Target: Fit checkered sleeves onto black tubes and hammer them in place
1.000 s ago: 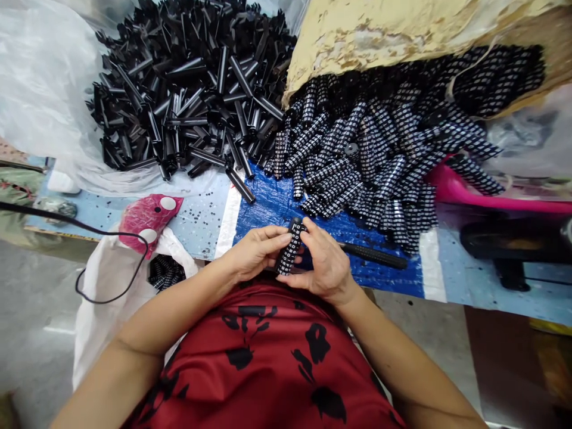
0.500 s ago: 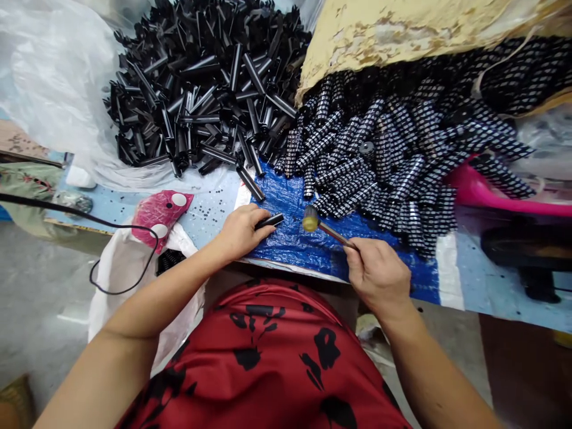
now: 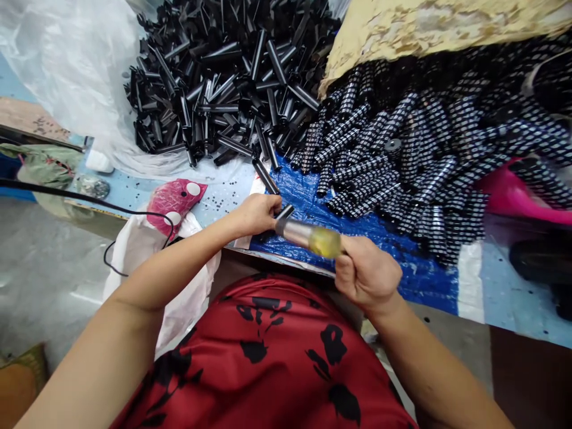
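Mallet (image 3: 310, 237) has swung left since the earlier frame, right up to the black tube (image 3: 285, 211)

From my distant seat I go leftmost first: a loose tube (image 3: 265, 174) lies just beyond the knuckles, and I would keep it out of the way. Next, the left hand (image 3: 259, 214) is curled narrow round the black tube, low at the blue sheet (image 3: 304, 195), a short end showing; whether it rests on the sheet I can't tell. For what looks like tapping, I judge that grip wants to be firm, fingertips drawn back from that end. The mallet's head is blurred, so I can't confirm contact; I would bring it in square and light, since a slanted blow could skid onto the fingers. Farther right, the right hand (image 3: 370, 271) grips the mallet in a closed fist, best kept easy at the wrist and clear of the white-patterned cylinders (image 3: 388, 155) heaped beyond
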